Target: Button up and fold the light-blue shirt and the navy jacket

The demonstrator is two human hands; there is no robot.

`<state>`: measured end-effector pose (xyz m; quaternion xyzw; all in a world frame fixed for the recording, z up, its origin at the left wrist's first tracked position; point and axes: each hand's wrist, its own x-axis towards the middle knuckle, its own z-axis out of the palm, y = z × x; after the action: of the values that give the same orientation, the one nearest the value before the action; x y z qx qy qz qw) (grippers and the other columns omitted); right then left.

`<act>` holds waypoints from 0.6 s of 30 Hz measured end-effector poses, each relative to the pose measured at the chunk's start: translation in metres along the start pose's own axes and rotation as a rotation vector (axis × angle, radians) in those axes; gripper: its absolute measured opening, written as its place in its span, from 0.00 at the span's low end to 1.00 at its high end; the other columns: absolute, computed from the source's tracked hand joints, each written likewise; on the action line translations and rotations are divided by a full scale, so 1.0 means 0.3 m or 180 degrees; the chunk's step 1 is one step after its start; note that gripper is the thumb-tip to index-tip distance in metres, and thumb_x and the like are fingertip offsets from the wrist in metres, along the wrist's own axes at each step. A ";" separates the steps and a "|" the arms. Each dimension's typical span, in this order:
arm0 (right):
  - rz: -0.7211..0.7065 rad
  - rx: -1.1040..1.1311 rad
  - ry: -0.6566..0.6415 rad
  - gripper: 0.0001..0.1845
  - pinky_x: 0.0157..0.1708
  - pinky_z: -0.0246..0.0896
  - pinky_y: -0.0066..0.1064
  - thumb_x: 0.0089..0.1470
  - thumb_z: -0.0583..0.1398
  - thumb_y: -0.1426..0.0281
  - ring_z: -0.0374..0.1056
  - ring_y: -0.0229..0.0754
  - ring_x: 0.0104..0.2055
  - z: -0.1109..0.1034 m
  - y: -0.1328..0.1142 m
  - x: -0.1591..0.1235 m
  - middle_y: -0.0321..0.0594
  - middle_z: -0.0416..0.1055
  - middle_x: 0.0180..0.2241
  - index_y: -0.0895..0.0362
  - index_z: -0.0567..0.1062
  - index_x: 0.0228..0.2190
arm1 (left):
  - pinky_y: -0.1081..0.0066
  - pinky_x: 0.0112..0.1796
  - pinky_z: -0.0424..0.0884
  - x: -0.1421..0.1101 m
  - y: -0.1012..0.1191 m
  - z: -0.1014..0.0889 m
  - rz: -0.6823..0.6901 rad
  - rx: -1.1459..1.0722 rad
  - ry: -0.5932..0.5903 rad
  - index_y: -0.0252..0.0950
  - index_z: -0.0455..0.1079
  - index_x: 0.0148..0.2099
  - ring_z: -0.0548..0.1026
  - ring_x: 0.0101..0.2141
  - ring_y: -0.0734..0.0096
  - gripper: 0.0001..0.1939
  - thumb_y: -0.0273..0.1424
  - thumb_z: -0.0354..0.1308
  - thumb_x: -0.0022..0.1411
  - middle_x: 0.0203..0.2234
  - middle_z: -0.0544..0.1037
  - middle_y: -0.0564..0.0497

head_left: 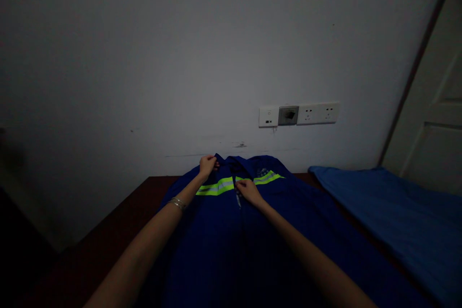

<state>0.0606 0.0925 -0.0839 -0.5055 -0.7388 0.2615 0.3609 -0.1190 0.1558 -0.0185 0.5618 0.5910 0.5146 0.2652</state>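
Note:
A dark blue work jacket [209,236] with yellow-green and silver reflective bands lies spread out in front of me, its collar toward the wall. My left hand [208,166] pinches the collar edge on the left side. Lower down, at the front opening near the reflective band [219,186], the fingers of my right hand [248,190] are closed at the top of a short pale stretch of zipper [238,201]. Whether they hold the zipper's pull or the cloth edge is too small to tell. A bracelet sits on my left wrist.
The jacket rests on a dark reddish-brown table [144,197] against a grey-white wall [162,57]. Folded blue cloth [397,211] lies to the right. A row of wall sockets [314,113] is above the table, and a panelled door [433,130] stands at the far right.

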 end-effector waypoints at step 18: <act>-0.0268 -0.1075 -0.0006 0.14 0.40 0.57 0.27 0.49 0.54 0.69 0.68 0.43 0.40 -0.058 0.051 -0.172 0.47 0.73 0.36 0.62 0.76 0.34 | 0.74 0.46 0.65 -0.133 -0.182 0.272 0.0069 -0.0435 0.0181 0.30 0.54 0.57 0.68 0.48 0.69 0.29 0.21 0.52 0.52 0.51 0.67 0.40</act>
<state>0.0946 0.0500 -0.0988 -0.5274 -0.7931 0.1187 0.2808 -0.0586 0.1525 -0.1054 0.5340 0.5556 0.5722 0.2804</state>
